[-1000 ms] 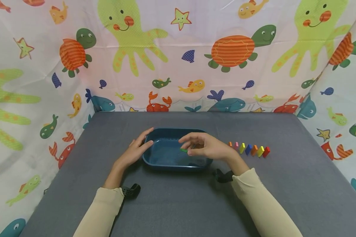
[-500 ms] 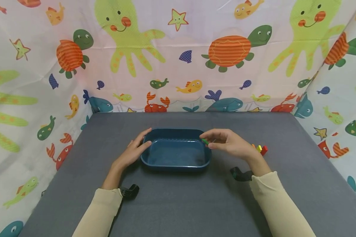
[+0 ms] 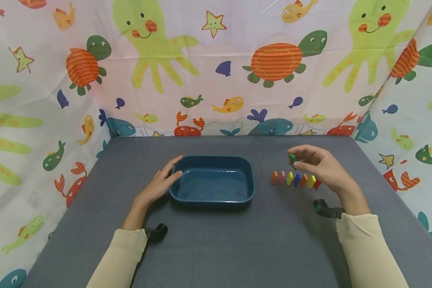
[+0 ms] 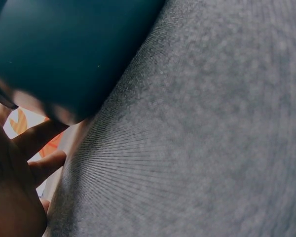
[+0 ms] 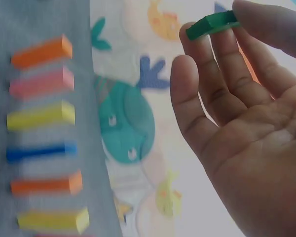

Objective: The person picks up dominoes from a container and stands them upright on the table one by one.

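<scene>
My right hand (image 3: 318, 164) pinches a small green domino block (image 3: 292, 159) between thumb and fingers, raised above and behind a row of standing blocks. In the right wrist view the green block (image 5: 212, 24) lies between the thumb and the fingertips, and the little finger stands apart. My left hand (image 3: 160, 184) rests at the left end of a dark blue rectangular tub (image 3: 212, 203), thumb over the rim. The left wrist view shows its fingers (image 4: 47, 168) extended beside the tub's outer wall (image 4: 74, 54).
Right of the tub, a row of upright domino blocks runs across the grey table (image 3: 216, 248): orange (image 3: 274, 177), pink (image 3: 282, 177), yellow (image 3: 289, 178), blue (image 3: 297, 180) and more, with a red block (image 3: 317, 184) partly behind the right hand. A sea-animal printed curtain (image 3: 209, 60) encloses the table.
My right hand has moved from over the tub out to the right, carrying the green domino block past the row's far side. My left hand has stayed at the tub.
</scene>
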Tool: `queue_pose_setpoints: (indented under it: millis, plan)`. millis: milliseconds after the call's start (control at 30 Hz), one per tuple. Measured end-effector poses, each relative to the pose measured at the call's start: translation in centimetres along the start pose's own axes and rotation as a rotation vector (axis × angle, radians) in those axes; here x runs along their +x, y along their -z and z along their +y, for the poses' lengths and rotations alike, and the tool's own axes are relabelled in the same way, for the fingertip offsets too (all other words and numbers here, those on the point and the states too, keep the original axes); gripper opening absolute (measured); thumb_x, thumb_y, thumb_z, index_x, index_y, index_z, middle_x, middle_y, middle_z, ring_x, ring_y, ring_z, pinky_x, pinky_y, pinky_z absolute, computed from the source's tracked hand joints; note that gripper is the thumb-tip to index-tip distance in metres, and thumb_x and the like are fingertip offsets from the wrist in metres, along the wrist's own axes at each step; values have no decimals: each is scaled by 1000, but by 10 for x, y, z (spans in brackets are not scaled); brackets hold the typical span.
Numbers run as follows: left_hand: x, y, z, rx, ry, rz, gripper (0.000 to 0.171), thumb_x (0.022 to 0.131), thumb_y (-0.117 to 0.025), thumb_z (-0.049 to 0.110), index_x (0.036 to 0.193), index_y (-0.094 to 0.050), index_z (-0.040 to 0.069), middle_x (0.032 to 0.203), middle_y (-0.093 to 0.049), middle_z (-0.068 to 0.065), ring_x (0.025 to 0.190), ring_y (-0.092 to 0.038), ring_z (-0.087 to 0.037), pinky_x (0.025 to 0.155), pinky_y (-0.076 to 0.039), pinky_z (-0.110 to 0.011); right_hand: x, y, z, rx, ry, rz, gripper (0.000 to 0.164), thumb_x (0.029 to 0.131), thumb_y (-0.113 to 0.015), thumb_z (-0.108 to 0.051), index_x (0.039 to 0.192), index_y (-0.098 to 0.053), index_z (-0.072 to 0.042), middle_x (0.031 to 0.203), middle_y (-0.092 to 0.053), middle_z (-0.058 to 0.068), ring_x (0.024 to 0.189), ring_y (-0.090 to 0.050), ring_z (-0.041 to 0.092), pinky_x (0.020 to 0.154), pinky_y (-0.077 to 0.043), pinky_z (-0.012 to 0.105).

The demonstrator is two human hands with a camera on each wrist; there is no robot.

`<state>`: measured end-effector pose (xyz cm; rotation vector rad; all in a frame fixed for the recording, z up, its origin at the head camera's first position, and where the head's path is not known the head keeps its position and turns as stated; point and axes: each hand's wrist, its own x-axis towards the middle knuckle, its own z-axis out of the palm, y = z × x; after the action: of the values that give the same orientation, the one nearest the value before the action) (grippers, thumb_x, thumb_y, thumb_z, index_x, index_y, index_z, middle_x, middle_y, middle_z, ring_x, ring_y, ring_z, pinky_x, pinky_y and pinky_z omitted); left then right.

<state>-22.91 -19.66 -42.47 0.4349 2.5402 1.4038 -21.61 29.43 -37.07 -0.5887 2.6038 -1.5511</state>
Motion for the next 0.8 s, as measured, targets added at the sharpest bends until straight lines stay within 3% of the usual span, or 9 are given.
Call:
queue_pose_setpoints:
  millis: [167,367,467,600,800]
  plan:
    - [-1,-1,2,-4,-2,8,59,110,-44,29,163,-22,18,171,-18,-13,156,-15,-46,119,13,-70,-16,18,17,23,-40,116,36,100,-66,-14,134,-59,-3,117,-72,-6,102,-70,4,84,-56,16]
    - [0,-1,0,-8,0,10,59,110,-44,29,163,-22,19,171,-17,-12,156,-15,-46,119,13,-71,-31,35,42,57,-105,234,39,99,-66,-13,133,-56,4,112,-72,-12,99,-69,1,84,-54,13]
    - [-1,0,1,-5,4,9,59,110,-44,30,163,-22,19,171,-17,-12,156,-15,-46,119,13,-71,-39,42,56,126,-113,272,39,98,-66,-9,132,-56,6,110,-73,-14,96,-70,0,82,-54,13]
    - [-1,0,3,0,9,8,59,110,-44,29,163,-22,18,171,-17,-13,156,-15,-47,119,13,-71,-49,48,74,214,-121,274,35,97,-66,-4,129,-57,5,109,-74,-13,95,-70,0,80,-55,13]
    - [-1,-1,4,3,11,8,59,110,-44,28,163,-22,18,171,-17,-13,156,-15,-47,119,13,-71,-55,51,94,147,-183,216,30,99,-64,-6,128,-58,-1,109,-72,-17,96,-68,-3,81,-53,12]
